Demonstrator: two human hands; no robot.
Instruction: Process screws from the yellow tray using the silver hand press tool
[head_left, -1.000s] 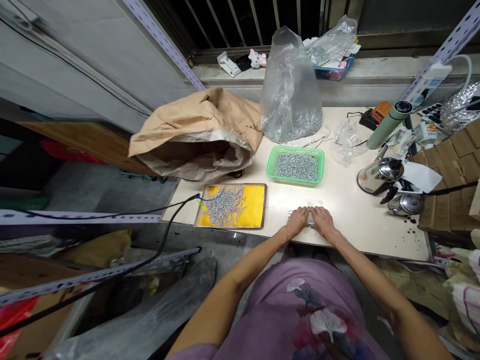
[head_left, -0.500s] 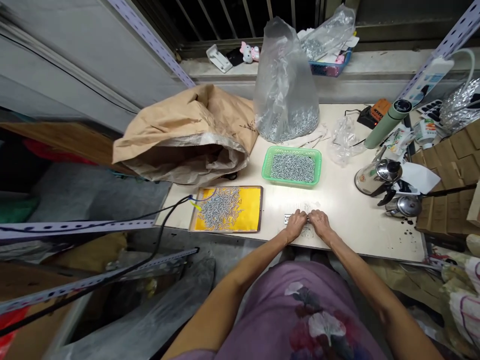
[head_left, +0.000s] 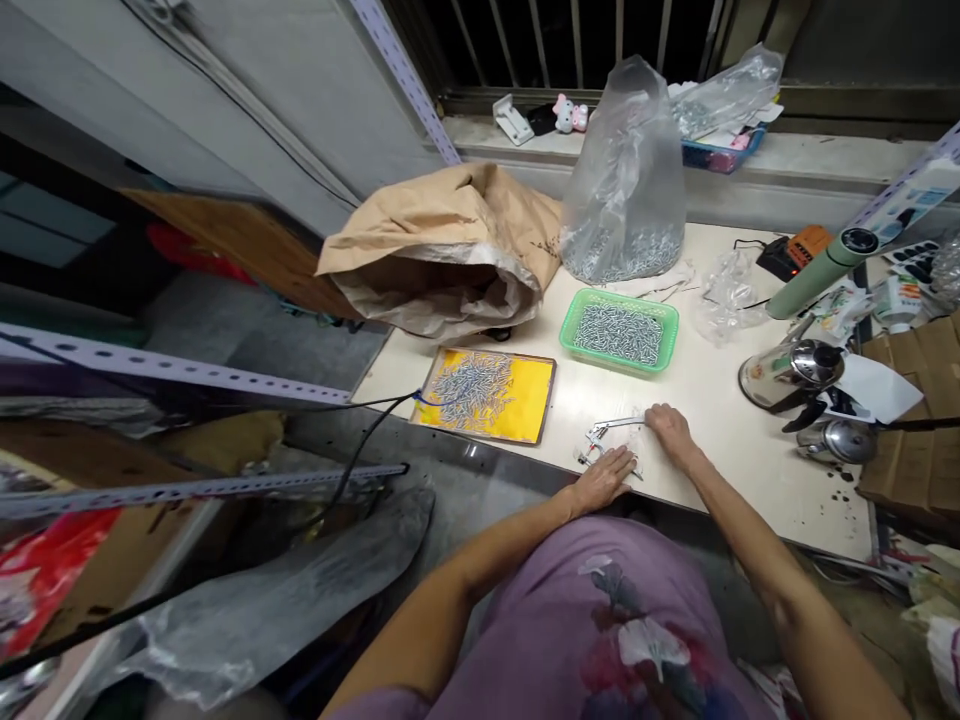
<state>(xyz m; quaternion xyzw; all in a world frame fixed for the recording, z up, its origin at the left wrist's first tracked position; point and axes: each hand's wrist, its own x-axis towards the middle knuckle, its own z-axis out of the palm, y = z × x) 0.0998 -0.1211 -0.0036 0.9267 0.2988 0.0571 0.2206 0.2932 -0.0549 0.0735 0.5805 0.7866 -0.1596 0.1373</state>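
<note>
Centre-right of the frame, near the table's (head_left: pixel 720 425) front edge: a jointed metal device (head_left: pixel 619 422) is lying partly covered, its long bar pointing right. The left hand (head_left: pixel 604 482) is resting palm-down over its lower part, fingers straight and close together; whether they are gripping, we cannot tell. The right hand (head_left: pixel 666 432) is curling its fingers at the bar's far end; we cannot tell if it is pinching.

Change we are noting: half a second ago both hands were meeting over it; now they are standing apart and more metal is showing. We are reading this as the device being opened out.

Farther out, a green basket (head_left: pixel 568 322) of small metal pins is sitting above centre, a yellow tray (head_left: pixel 532 396) with more pins left of centre. Beyond, upper centre, a plastic bag (head_left: pixel 622 165) and a paper sack (head_left: pixel 442 215) are standing.
</note>
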